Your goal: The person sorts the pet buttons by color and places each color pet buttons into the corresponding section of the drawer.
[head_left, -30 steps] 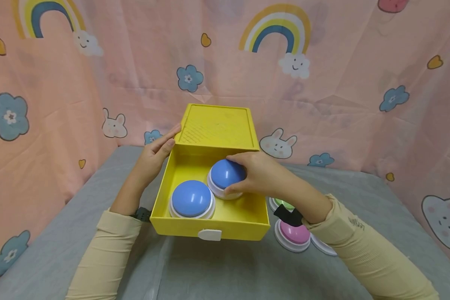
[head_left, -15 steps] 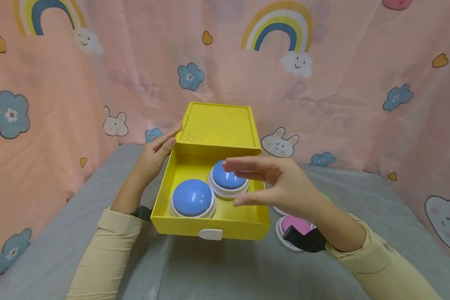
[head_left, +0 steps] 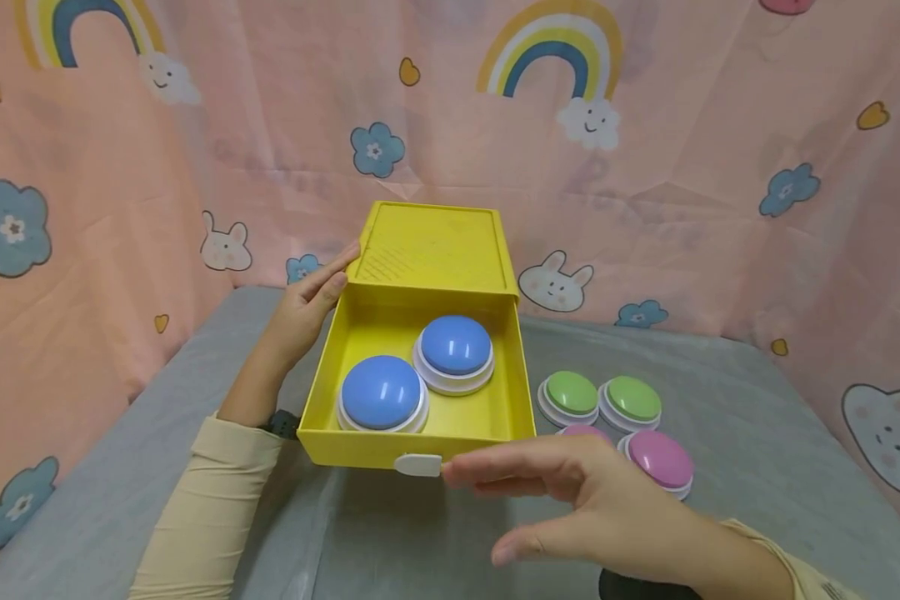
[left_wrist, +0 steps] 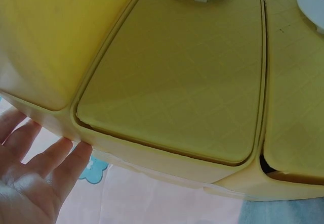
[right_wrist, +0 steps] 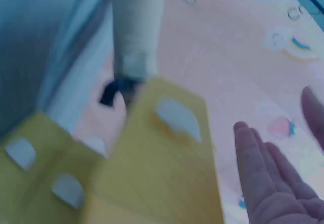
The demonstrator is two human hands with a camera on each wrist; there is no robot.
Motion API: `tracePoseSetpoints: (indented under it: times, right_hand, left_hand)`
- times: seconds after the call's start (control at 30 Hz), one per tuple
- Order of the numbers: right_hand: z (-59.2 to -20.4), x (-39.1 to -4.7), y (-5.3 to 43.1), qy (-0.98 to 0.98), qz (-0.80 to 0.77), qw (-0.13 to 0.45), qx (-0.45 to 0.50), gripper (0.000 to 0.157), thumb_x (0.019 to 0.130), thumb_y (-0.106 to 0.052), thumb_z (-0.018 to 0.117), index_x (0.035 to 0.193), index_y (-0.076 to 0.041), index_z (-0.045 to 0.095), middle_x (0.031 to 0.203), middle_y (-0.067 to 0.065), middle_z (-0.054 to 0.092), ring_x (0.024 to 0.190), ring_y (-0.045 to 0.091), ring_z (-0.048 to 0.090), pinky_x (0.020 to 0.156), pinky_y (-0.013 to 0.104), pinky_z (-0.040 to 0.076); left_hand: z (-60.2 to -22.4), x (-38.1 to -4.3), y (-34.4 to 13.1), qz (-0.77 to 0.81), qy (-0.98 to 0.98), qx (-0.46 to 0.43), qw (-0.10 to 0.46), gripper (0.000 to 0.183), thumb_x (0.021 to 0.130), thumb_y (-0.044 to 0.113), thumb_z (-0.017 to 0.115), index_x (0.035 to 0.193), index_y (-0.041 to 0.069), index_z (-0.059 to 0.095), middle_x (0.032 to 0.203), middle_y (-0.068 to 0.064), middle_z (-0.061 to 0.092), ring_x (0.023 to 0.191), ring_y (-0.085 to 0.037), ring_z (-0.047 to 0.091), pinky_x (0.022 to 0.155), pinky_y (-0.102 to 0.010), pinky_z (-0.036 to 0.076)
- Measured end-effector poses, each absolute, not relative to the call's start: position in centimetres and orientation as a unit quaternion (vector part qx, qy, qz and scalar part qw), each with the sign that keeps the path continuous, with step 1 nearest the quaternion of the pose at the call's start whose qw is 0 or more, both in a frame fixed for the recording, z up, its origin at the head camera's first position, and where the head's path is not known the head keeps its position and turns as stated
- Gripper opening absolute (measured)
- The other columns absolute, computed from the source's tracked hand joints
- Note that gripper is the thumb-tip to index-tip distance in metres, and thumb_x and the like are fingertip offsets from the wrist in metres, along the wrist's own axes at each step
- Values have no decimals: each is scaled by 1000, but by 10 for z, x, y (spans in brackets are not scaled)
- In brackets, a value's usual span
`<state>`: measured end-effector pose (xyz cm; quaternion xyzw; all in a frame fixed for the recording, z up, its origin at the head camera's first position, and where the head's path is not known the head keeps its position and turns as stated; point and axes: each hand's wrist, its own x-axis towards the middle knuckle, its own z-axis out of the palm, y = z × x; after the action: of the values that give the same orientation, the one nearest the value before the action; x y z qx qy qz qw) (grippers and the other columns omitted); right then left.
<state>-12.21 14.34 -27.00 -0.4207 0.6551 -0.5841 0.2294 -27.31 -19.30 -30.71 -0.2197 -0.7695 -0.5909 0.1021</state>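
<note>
A yellow drawer (head_left: 506, 375) is pulled out from a yellow cabinet (head_left: 433, 246). Two blue domed push buttons (head_left: 382, 392) on white bases sit inside it, one nearer the front left and the other farther back to the right. My left hand (head_left: 303, 312) rests with extended fingers against the cabinet's left side; in the left wrist view its fingertips touch the cabinet's edge. Just in front of the drawer, my right hand (head_left: 570, 500) holds nothing, its fingers straight and thumb apart. Its fingertips are by the white handle (head_left: 418, 465); I cannot tell whether they touch.
On the grey cloth (head_left: 390, 550), right of the drawer, lie two green buttons (head_left: 572, 392) and two pink buttons (head_left: 658, 458), one partly hidden by my right hand. More closed drawer fronts (left_wrist: 172, 82) show in the left wrist view. A pink patterned curtain (head_left: 435, 175) hangs behind.
My right hand has let go of the rear blue button and moved out of the drawer, toward me, to its front. My left hand has stayed on the cabinet's side.
</note>
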Motion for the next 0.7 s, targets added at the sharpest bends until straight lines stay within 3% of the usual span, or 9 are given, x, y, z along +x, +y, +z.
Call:
tracePoseSetpoints:
  times: [0.13,0.27,0.47,0.7]
  right_hand:
    - [-286,-114,137,632,-624,340,-308,47,93,-12,69,138,-3,58,138,15,62,125,18,63,101,26,53]
    - [-302,-111,129,605,-646,392,-253,50,92,-14,71,137,4,56,135,21,62,123,22,64,101,28,54]
    - [-317,-111,117,605,-659,400,-199,51,91,-18,73,134,6,58,130,22,65,118,27,67,97,31,56]
    - [-326,-111,107,602,-689,360,-181,49,94,-16,70,135,7,56,127,21,67,114,21,69,96,29,57]
  left_hand:
    - [-307,-272,-193,-588,-772,-216,103,47,108,33,39,154,21,39,164,7,28,152,-13,26,120,-45,35]
    - [-306,-272,-193,-587,-773,-217,103,47,108,33,39,154,21,39,164,7,28,152,-13,26,120,-44,35]
    - [-307,-273,-194,-586,-773,-222,102,47,108,33,39,154,22,38,165,5,27,153,-13,25,119,-44,35]
    - [-307,-273,-194,-591,-769,-224,99,48,108,33,39,154,22,38,165,5,26,153,-12,24,120,-43,35]
